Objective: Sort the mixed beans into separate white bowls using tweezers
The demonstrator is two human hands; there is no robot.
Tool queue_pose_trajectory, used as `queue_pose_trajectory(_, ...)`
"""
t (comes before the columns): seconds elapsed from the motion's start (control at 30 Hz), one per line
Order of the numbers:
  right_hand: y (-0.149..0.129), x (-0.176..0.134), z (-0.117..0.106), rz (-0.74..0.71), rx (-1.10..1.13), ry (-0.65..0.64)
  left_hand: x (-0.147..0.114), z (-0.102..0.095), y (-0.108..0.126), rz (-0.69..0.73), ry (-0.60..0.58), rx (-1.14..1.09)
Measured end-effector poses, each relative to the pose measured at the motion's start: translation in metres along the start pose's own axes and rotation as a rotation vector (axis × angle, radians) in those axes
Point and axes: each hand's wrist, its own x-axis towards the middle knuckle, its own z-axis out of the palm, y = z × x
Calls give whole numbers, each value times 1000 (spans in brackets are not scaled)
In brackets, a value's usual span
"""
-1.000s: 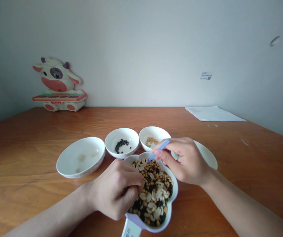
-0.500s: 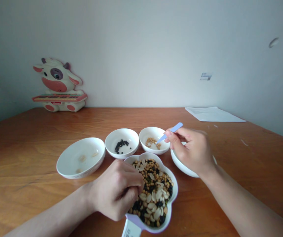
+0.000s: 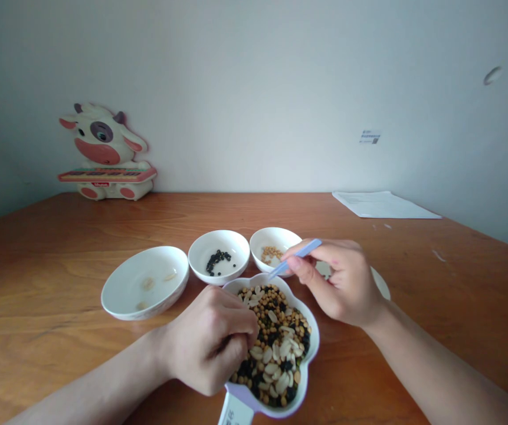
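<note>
My right hand (image 3: 337, 280) pinches lilac tweezers (image 3: 295, 260). Their tips reach the far rim of a flower-shaped tray (image 3: 313, 348); whether a bean is between them is too small to tell. Mixed peanuts (image 3: 271, 370), yellow beans and dark beans fill the tray. My left hand (image 3: 212, 342) is closed in a fist over the tray's left edge, its fingertips hidden. Behind the tray stand a bowl with black beans (image 3: 219, 262) and a bowl with a few yellow beans (image 3: 271, 254). Another white bowl (image 3: 381, 283) is mostly covered by my right hand.
On the left, a larger white bowl (image 3: 116, 292) holds a few pale pieces. A cow-shaped toy keyboard (image 3: 107, 156) sits at the back left of the wooden table (image 3: 236, 206). White papers (image 3: 386, 205) lie at the back right, near the wall.
My right hand has brought the tweezers from over the yellow-bean bowl down and left to the tray's far rim. The left hand stays where it was.
</note>
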Motion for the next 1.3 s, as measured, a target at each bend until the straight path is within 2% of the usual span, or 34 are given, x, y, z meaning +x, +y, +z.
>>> queue_pose_trajectory(0.13,-6,0,6,-120,129,-215,1,0,0,9,8,3)
queue_pose_trajectory(0.3,-5,-1,12,-127,171,-330,2,0,0,11,23,11)
queue_pose_trajectory(0.93,-1,-3,18,-131,124,-398,3,-1,2,9,23,0)
queue_pose_trajectory(1.17,-2,-4,18,-147,137,-391,3,-1,1,10,22,-2)
queue_pose_trajectory(1.3,-3,-3,17,-173,148,-337,2,-1,1,6,21,-1)
